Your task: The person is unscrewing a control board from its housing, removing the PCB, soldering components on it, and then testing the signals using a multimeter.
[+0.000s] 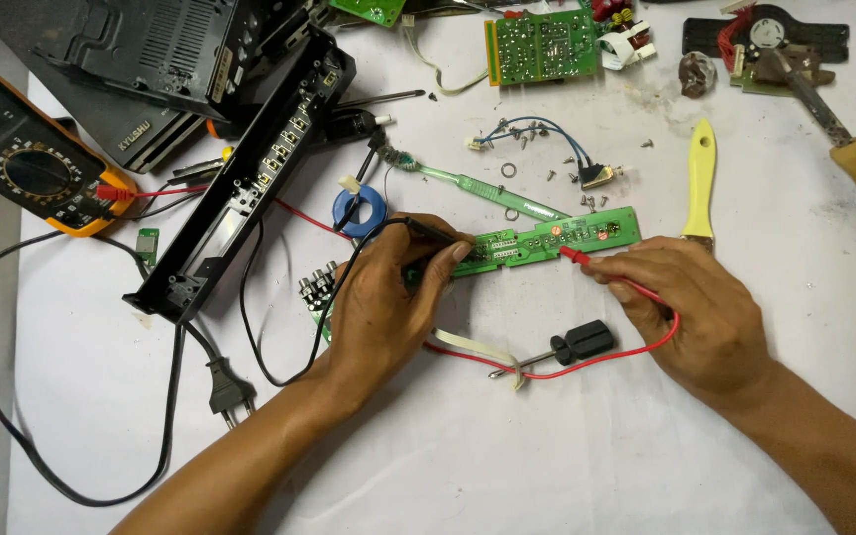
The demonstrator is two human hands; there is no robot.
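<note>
A long narrow green circuit board (587,232) lies in the middle of the white table. My left hand (388,297) grips a black probe (435,234) whose tip touches the board's left end. My right hand (695,307) pinches a red probe (575,256) with its tip on the board's lower edge near the middle. The red lead (606,355) loops below my hands. The black lead runs up and left from my left hand. A yellow and black multimeter (27,163) sits at the far left.
A black device front panel (250,178) and casing (141,59) lie at upper left. A green toothbrush (468,186), blue tape roll (364,210), small screwdriver (567,345), yellow-handled brush (700,178), soldering iron (854,149), another green board (542,45), power plug (232,388) and loose screws surround the work.
</note>
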